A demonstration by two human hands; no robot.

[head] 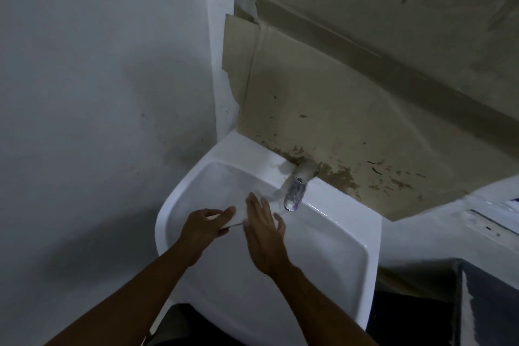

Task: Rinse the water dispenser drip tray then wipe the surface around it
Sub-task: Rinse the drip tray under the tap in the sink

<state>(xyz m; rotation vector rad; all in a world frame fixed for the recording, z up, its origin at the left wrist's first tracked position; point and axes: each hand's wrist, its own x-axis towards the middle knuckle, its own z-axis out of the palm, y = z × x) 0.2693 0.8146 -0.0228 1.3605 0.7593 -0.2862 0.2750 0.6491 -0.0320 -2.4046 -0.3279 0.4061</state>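
White plastic, the drip tray (237,216) lay over the sink (331,250) with its long axis running from eight to two o'clock, its eight o'clock end pinched by the left hand (206,226) while the right hand (264,229), fingers spread flat, rested nearer the tap (296,191).

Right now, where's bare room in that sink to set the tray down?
Free: basin floor near the front rim of the sink, right of the right hand. Crowded: under the faucet, where the left hand holds the drip tray.

Both forearms are bare, no sleeves, rings or watch visible.
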